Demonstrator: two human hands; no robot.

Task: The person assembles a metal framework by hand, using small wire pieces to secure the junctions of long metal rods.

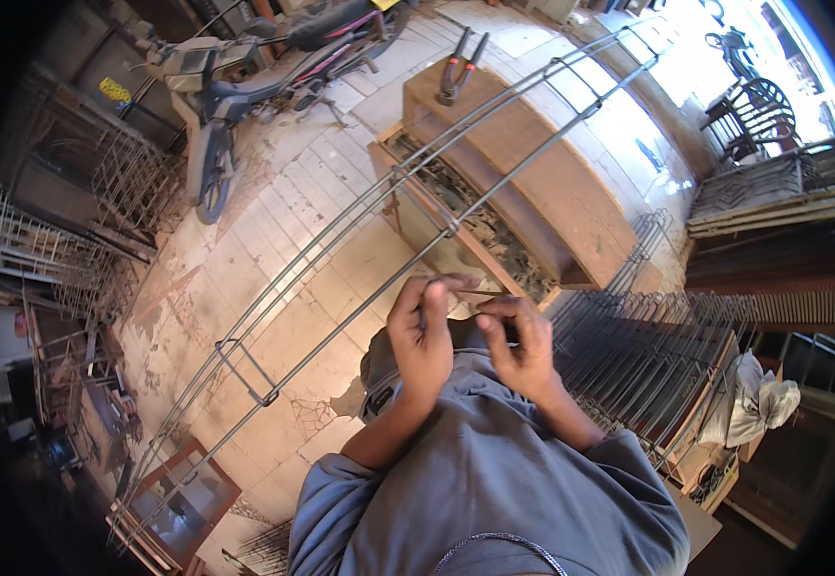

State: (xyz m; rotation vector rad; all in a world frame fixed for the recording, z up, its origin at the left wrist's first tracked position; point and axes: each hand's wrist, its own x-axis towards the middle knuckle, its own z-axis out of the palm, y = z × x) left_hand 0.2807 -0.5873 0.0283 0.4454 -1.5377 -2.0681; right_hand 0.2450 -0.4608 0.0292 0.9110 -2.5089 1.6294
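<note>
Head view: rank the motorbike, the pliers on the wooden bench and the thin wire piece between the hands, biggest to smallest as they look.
1. motorbike
2. pliers
3. thin wire piece

The pliers and the wire piece look close in length. The wire lies much nearer the camera, so their order is unsure.

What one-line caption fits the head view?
Both hands, left hand and right hand, pinch thin wire beside a long rebar cage.

Motorbike [244, 77] parked far left; pliers [459, 67] on wooden bench [552, 182]; chair [758, 115] far right.
</note>
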